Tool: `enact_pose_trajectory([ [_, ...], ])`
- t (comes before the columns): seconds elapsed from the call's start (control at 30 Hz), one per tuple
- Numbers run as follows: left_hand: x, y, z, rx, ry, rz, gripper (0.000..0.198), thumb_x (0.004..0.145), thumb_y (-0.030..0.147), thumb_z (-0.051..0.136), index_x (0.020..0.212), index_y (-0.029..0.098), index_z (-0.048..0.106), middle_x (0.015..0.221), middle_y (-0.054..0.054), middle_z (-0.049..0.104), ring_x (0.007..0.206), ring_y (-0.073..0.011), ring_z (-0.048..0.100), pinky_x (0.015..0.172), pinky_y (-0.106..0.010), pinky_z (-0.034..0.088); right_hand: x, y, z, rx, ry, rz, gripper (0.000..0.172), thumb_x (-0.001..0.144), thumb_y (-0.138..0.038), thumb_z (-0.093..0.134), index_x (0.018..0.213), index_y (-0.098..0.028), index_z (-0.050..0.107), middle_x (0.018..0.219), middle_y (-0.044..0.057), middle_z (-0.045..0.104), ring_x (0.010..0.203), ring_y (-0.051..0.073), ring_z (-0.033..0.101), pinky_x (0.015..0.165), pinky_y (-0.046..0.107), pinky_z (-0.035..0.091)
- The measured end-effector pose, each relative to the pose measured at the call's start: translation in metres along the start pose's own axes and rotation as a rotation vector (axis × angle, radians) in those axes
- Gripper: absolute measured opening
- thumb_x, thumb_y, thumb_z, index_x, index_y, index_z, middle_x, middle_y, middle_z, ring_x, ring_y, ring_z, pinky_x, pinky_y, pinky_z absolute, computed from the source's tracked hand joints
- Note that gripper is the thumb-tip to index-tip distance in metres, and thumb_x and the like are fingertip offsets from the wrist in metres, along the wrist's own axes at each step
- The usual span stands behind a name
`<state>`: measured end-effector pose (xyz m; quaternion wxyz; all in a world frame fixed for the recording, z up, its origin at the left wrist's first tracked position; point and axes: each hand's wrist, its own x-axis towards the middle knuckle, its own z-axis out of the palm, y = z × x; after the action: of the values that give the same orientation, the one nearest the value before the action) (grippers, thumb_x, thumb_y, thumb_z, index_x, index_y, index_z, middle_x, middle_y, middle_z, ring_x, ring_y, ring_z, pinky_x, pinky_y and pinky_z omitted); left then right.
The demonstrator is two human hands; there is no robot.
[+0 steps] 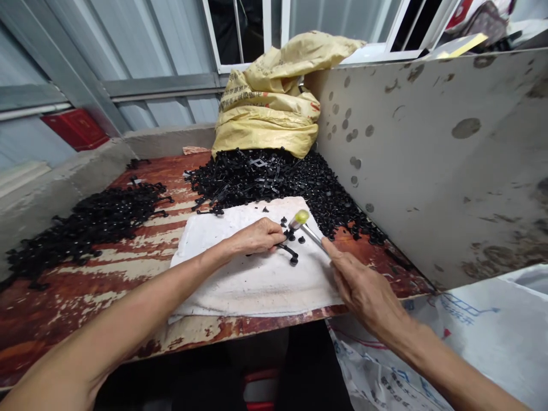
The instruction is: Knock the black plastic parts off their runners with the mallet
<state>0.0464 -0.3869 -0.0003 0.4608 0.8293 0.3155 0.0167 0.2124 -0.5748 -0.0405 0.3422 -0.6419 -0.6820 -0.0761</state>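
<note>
My right hand point(357, 279) grips the handle of a small mallet point(301, 218) with a yellow-green end. The mallet's head hangs over or rests at a small black part beside my left fingertips; contact cannot be made out. My left hand point(262, 235) is closed, pinching a black plastic strap-like part point(287, 250) with a round knob at its near end. Its far portion is hidden by my fingers. Around it, several small black round pieces point(301, 240) lie on the folded white cloth point(214, 279) beneath both hands.
A large heap of black parts point(274, 177) spills from a yellow woven sack point(265, 128) behind the cloth. Another black pile point(98, 222) covers the worn red table point(141, 285) at left. A stained panel point(406, 142) borders the right side, with white bags point(479, 325) below.
</note>
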Motion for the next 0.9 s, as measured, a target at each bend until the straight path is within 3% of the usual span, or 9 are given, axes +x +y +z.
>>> enact_pose_trajectory([
  [0.03, 0.0, -0.001, 0.0, 0.0, -0.001, -0.001, 0.025, 0.078, 0.029, 0.05, 0.056, 0.017, 0.05, 0.045, 0.005, 0.045, 0.038, -0.0059, 0.033, 0.04, -0.021, 0.022, 0.0, 0.0, -0.001, 0.001, -0.01, -0.006, 0.059, 0.092, -0.009, 0.043, 0.15, -0.024, 0.04, 0.122, 0.012, 0.07, 0.103, 0.026, 0.071, 0.079, 0.039, 0.062],
  [0.17, 0.001, -0.002, 0.0, -0.004, -0.004, -0.007, 0.025, 0.078, 0.028, 0.049, 0.056, 0.018, 0.049, 0.044, 0.005, 0.044, 0.037, -0.0056, 0.032, 0.039, -0.021, 0.021, 0.0, -0.005, -0.006, 0.038, 0.174, 0.001, 0.066, 0.094, -0.009, 0.045, 0.155, -0.027, 0.027, 0.138, 0.012, 0.06, 0.119, 0.024, 0.062, 0.095, 0.039, 0.055],
  [0.27, 0.001, -0.003, 0.002, 0.004, -0.005, -0.004, 0.026, 0.079, 0.027, 0.047, 0.056, 0.018, 0.048, 0.043, 0.006, 0.042, 0.037, -0.0054, 0.032, 0.038, -0.02, 0.02, -0.003, -0.004, -0.003, -0.026, 0.025, 0.012, 0.061, 0.093, -0.009, 0.042, 0.152, -0.023, 0.036, 0.119, 0.014, 0.07, 0.097, 0.026, 0.072, 0.079, 0.038, 0.061],
  [0.33, 0.001, -0.004, 0.002, 0.017, -0.008, 0.0, 0.027, 0.08, 0.027, 0.047, 0.054, 0.018, 0.048, 0.043, 0.006, 0.043, 0.037, -0.0053, 0.031, 0.038, -0.02, 0.02, -0.004, -0.001, -0.001, -0.035, -0.042, 0.023, 0.056, 0.093, -0.011, 0.041, 0.148, -0.023, 0.044, 0.117, 0.013, 0.072, 0.095, 0.026, 0.073, 0.077, 0.039, 0.062],
  [0.43, 0.001, -0.004, 0.003, 0.01, 0.0, -0.004, 0.027, 0.08, 0.028, 0.048, 0.055, 0.018, 0.047, 0.044, 0.005, 0.045, 0.037, -0.0055, 0.033, 0.038, -0.02, 0.021, -0.004, 0.001, -0.001, 0.025, 0.089, 0.043, 0.058, 0.094, -0.012, 0.043, 0.15, -0.023, 0.039, 0.132, 0.012, 0.064, 0.114, 0.025, 0.065, 0.091, 0.038, 0.057],
  [0.6, 0.0, -0.001, 0.002, 0.015, -0.031, -0.022, 0.029, 0.081, 0.03, 0.048, 0.055, 0.018, 0.047, 0.043, 0.005, 0.044, 0.037, -0.0058, 0.032, 0.038, -0.021, 0.021, -0.001, 0.0, -0.002, -0.04, -0.05, 0.022, 0.052, 0.092, -0.012, 0.041, 0.143, -0.021, 0.051, 0.115, 0.013, 0.073, 0.094, 0.025, 0.074, 0.076, 0.036, 0.062],
  [0.7, 0.0, 0.001, 0.001, 0.052, -0.031, -0.013, 0.03, 0.082, 0.029, 0.047, 0.055, 0.017, 0.049, 0.044, 0.004, 0.045, 0.038, -0.0058, 0.034, 0.04, -0.02, 0.023, 0.0, 0.0, 0.0, 0.0, 0.066, 0.022, 0.052, 0.094, -0.013, 0.04, 0.145, -0.017, 0.047, 0.13, 0.015, 0.065, 0.111, 0.026, 0.067, 0.088, 0.037, 0.058],
  [0.83, -0.003, 0.0, 0.003, 0.075, -0.02, -0.003, 0.027, 0.081, 0.026, 0.046, 0.056, 0.017, 0.05, 0.047, 0.004, 0.048, 0.041, -0.0068, 0.038, 0.042, -0.021, 0.026, -0.008, 0.006, 0.001, -0.047, -0.032, -0.022, 0.047, 0.094, -0.021, 0.042, 0.138, -0.024, 0.057, 0.115, 0.01, 0.074, 0.092, 0.028, 0.074, 0.072, 0.037, 0.063],
  [0.9, -0.004, -0.003, 0.005, 0.046, -0.038, 0.026, 0.025, 0.081, 0.027, 0.047, 0.057, 0.017, 0.05, 0.05, 0.003, 0.051, 0.042, -0.0072, 0.04, 0.043, -0.021, 0.027, -0.016, 0.017, 0.006, -0.016, 0.05, 0.052, 0.05, 0.093, -0.027, 0.048, 0.142, -0.028, 0.052, 0.124, 0.008, 0.069, 0.102, 0.031, 0.071, 0.078, 0.039, 0.063],
])
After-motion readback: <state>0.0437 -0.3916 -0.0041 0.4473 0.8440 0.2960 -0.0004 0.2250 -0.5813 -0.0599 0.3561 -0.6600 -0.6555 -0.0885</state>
